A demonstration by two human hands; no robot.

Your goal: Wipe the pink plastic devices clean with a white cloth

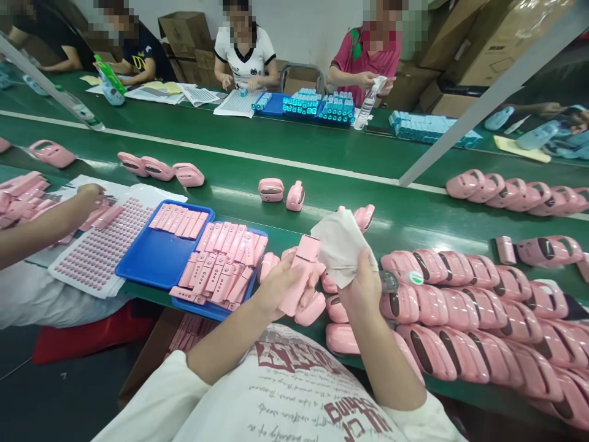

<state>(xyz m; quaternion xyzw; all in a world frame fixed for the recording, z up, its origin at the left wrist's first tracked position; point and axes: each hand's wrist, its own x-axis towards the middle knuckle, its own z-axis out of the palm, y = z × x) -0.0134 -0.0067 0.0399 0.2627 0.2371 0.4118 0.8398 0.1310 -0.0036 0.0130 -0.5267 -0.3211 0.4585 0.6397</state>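
My left hand (pixel 289 283) is closed around a slim pink plastic piece (pixel 304 261), tilted with its squared end up and away from me. In my right hand (pixel 365 276) is a white cloth (pixel 338 245), held by its near edge beside the pink piece. Several rounded pink housings (pixel 311 310) lie under and around my hands, partly hidden by them. Just left of my left hand, a blue tray (pixel 263 234) is filled with slim pink pieces (pixel 221 261) like the one I hold.
Rows of pink housings (pixel 464 310) cover the right side of the green table (pixel 221 178). Another blue tray (pixel 151 258) and a sticker sheet (pixel 101 245) lie left, by a neighbour's arm (pixel 50 224). A slanted white post (pixel 478 104) rises ahead. Several people sit opposite.
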